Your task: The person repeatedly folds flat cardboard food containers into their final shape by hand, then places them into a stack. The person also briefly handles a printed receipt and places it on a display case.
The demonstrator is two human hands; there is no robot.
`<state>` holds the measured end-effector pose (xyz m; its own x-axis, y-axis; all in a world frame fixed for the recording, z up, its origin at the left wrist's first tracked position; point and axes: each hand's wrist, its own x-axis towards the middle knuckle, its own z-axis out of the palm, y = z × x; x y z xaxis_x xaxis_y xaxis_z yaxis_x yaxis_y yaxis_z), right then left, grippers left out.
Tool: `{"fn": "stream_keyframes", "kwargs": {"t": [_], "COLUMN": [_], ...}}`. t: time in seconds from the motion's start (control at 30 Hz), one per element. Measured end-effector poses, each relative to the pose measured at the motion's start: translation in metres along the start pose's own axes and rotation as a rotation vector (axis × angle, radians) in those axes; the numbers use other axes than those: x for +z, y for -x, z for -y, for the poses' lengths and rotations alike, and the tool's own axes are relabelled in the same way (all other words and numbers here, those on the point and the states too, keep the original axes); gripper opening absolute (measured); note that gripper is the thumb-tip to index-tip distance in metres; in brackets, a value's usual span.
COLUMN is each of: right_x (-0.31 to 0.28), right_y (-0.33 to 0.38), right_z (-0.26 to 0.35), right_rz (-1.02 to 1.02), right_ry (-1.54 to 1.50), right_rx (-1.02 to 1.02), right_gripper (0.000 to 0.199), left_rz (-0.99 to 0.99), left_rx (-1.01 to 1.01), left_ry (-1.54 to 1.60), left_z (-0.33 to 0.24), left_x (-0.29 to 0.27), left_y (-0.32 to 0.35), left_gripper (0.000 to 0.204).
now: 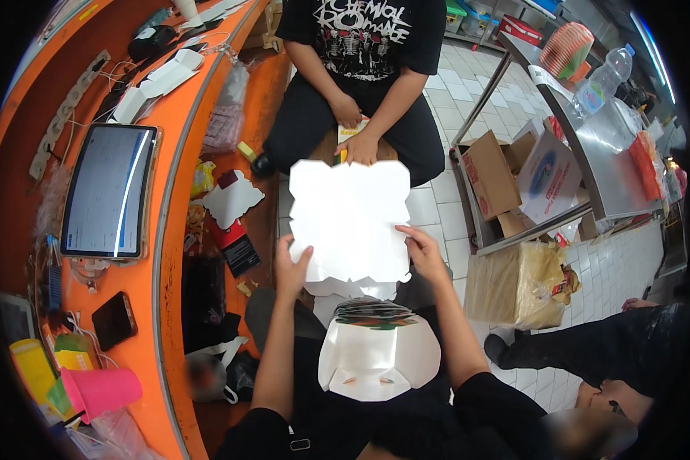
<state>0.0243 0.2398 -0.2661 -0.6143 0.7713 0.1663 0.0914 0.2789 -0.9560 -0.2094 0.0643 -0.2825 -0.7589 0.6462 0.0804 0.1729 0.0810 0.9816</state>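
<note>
A flat white cardboard box blank point(350, 218) with scalloped, notched edges is stretched out in front of me. My left hand point(290, 268) grips its lower left edge, thumb on top. My right hand point(423, 254) holds its right edge, with the index finger lying along the surface. Under its lower edge, more white card point(353, 288) peeks out. Nearer my body, on my lap, rests a nested stack of part-folded white cartons point(379, 356), its open side showing. What lies beneath the blank is hidden.
Opposite me sits a person in black point(360, 46), hands on small yellow-and-white card. An orange counter point(178, 153) on the left carries a tablet point(109, 192), a phone point(115, 320) and a pink cup point(103, 391). On the right stand a steel table point(590, 153) and cardboard boxes point(492, 172); another person's leg point(583, 341) extends in.
</note>
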Motion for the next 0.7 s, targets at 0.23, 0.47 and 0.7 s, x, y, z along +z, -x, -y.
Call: {"fn": "stream_keyframes", "kwargs": {"t": [0.23, 0.47, 0.7], "right_x": [-0.047, -0.001, 0.051], "right_y": [-0.06, -0.024, -0.013], "right_z": [0.107, 0.101, 0.109], "right_rz": [-0.114, -0.691, -0.283], "right_ry": [0.025, 0.075, 0.548], "right_rx": [-0.442, -0.879, -0.67], "right_gripper": [0.054, 0.061, 0.047], "left_rz": [0.015, -0.193, -0.226], "left_rx": [0.22, 0.225, 0.208], "left_ry": [0.312, 0.494, 0.331], "left_z": [-0.133, -0.172, -0.153], "left_x": [-0.034, -0.024, 0.021], "left_y": [-0.021, -0.013, 0.008], "left_gripper": [0.032, 0.033, 0.036]}}
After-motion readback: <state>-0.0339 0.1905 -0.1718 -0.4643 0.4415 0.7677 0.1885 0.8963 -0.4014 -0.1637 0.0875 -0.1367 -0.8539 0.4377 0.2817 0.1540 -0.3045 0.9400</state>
